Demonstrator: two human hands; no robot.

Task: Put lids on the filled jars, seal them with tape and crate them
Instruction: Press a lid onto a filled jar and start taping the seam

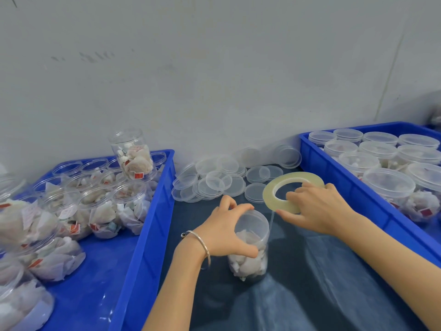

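— Two bare forearms reach in from the near edge over a dark cloth (310, 283). What is the left hand (224, 231) doing?

— Its fingers and thumb curl round a clear jar (250, 244) full of white packets, which stands upright on the cloth with a lid on. A metal bangle (202, 242) sits on that wrist.

— And the right hand (317, 206)?

— It grips a roll of clear tape (290, 191), just right of the jar and a little farther away. A thin strip runs from the roll down to the jar's top edge.

— What else is around?

— Loose lids (214, 182) lie heaped on the far side. A left crate (152, 211) holds open filled jars; a right crate (334, 168) holds lidded ones.
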